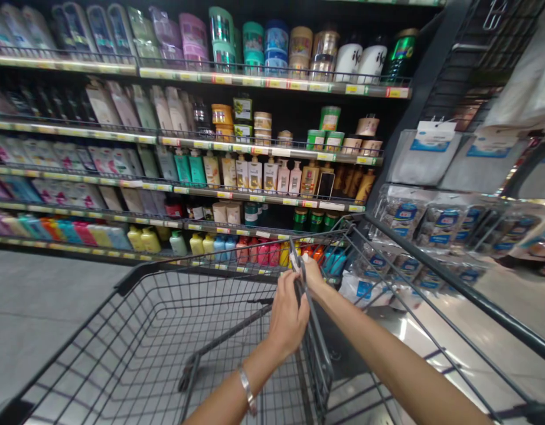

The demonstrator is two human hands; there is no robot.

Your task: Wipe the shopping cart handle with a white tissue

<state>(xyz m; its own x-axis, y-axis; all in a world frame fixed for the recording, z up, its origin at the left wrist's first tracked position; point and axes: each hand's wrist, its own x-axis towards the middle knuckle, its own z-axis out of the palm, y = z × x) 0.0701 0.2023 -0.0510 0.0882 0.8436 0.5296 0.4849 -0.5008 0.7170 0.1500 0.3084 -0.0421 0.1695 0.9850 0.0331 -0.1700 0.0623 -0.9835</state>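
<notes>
A grey wire shopping cart (134,348) fills the lower view, its basket empty. My left hand (287,319), a metal bracelet on its wrist, is closed round the top edge of a wire panel (319,354) at the cart's right side. My right hand (314,274) grips the same edge just beyond it, fingers wrapped over the wire. Both hands touch each other there.
Store shelves (263,150) ahead carry shampoo bottles, jars and pouches with yellow price strips. On the right stands a rack with hanging white and blue packets (431,224). Grey floor tiles (33,301) lie to the left. A second wire frame (453,283) runs along the right.
</notes>
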